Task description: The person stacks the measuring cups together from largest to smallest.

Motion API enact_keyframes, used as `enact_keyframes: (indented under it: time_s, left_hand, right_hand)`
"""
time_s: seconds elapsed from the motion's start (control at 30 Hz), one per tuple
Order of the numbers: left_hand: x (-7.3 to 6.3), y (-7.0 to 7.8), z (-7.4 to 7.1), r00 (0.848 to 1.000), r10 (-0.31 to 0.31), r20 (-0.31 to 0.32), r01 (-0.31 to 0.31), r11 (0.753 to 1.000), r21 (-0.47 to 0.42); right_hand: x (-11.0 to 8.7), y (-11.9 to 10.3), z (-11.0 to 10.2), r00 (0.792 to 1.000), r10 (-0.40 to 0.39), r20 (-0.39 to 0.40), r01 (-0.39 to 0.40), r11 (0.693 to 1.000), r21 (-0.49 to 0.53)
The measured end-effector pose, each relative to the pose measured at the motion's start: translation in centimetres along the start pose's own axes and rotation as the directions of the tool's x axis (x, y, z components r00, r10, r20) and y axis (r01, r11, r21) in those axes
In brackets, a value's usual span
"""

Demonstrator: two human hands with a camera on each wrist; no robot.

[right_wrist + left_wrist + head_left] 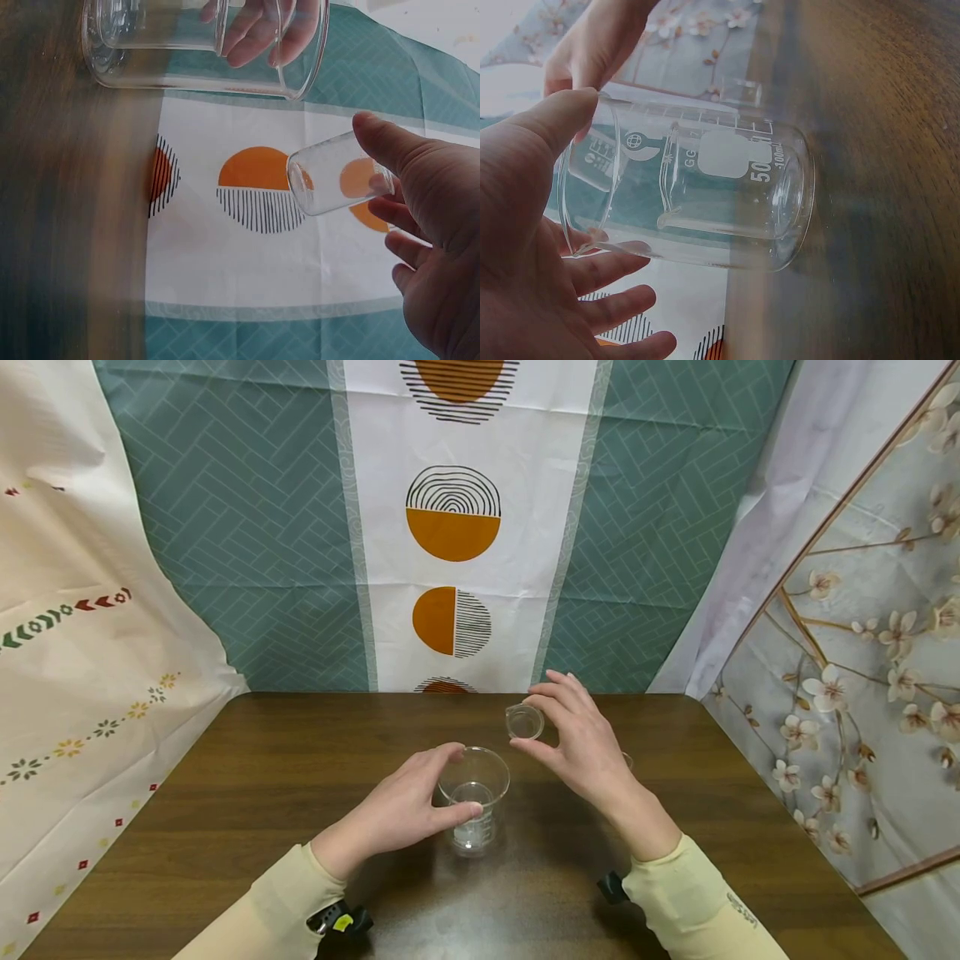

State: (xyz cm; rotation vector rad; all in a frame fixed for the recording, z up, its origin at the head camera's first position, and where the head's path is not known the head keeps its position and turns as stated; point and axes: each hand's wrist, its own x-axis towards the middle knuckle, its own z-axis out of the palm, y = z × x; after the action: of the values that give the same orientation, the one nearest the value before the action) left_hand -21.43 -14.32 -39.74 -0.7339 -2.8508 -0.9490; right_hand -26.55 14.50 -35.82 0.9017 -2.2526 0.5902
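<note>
A large clear glass beaker, printed with white markings, stands upright on the table in front of me. Nested inside it is a smaller glass beaker. My left hand grips the large beaker by its rim, thumb on the near side and fingers at the far side. To the right and higher, my right hand holds a small clear beaker between thumb and fingers, raised above the table. In the right wrist view this small beaker looks empty and is apart from the large one.
Another small glass piece stands on the table, mostly hidden behind my right hand. The dark wooden table ends at a patterned curtain at the back. Floral cloth hangs along the right side.
</note>
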Motion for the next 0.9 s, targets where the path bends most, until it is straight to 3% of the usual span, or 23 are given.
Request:
enact_keyframes:
  time_s: [0.43, 0.9]
  left_hand:
    - [0.1, 0.1, 0.0, 1.0, -0.003, 0.002, 0.003, 1.0, -0.002]
    - [0.1, 0.0, -0.1, 1.0, 0.007, -0.003, -0.007, 1.0, -0.001]
  right_hand:
    - [0.3, -0.8, -0.2, 0.991, -0.117, -0.07, 0.12, 0.992, 0.047]
    - [0.4, -2.0, -0.5, 0.986, -0.147, -0.073, 0.152, 0.986, 0.066]
